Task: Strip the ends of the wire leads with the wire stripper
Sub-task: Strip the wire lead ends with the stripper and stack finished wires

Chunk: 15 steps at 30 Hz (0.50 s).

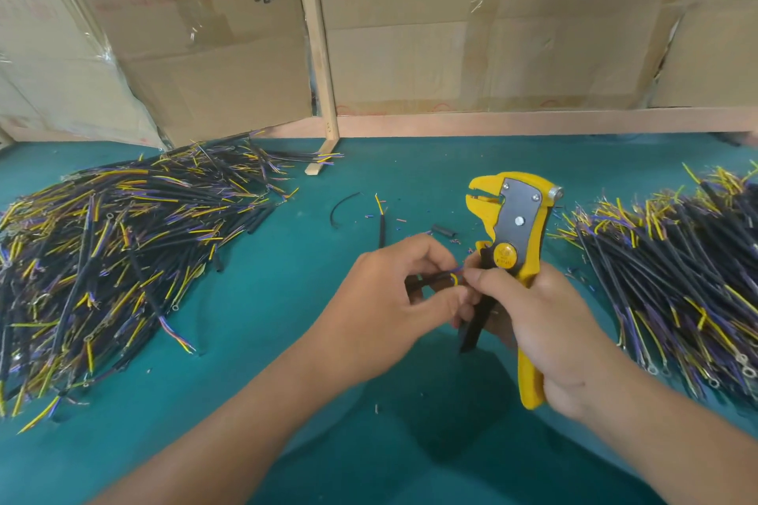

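Note:
My left hand (385, 307) pinches a short black wire lead (434, 279) whose yellow and purple ends poke out between the fingertips. My right hand (545, 332) grips the handles of a yellow wire stripper (512, 217), held upright with its jaws pointing left and slightly apart. The right thumb and forefinger also touch the lead's coloured ends, just below the stripper's pivot. The lead's ends are below the jaws, not in them.
A big heap of black leads with yellow and purple ends (115, 258) covers the left of the green mat (287, 340). Another heap (681, 279) lies at the right. Loose leads and insulation scraps (381, 221) lie mid-table. Cardboard boxes (492, 33) and a wooden post (320, 53) stand behind.

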### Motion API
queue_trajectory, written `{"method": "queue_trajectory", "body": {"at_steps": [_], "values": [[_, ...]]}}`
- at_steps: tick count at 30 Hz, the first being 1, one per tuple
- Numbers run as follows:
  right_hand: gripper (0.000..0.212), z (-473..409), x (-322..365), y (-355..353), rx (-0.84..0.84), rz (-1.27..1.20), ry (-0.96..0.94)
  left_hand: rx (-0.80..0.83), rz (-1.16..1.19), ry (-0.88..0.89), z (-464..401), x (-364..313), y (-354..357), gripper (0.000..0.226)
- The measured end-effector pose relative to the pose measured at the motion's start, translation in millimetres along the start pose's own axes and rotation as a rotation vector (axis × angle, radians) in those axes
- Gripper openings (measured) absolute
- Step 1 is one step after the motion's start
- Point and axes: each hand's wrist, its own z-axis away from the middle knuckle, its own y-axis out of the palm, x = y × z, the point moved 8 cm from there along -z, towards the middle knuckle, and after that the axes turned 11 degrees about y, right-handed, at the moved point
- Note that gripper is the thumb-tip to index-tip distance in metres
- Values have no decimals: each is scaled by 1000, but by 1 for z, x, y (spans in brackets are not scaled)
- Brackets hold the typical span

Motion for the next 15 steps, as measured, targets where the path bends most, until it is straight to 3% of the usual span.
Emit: {"method": "queue_trajectory", "body": {"at_steps": [4,8,15], "values": [[26,-2,-12,8,84,-281,134,-39,199,-18,1,4,7,12],[29,-1,-13,16,141,-361,132,-72,284,-1,2,4,10,11],[7,5,-13,29,250,-436,109,-135,348,-27,3,5,7,9]]}}
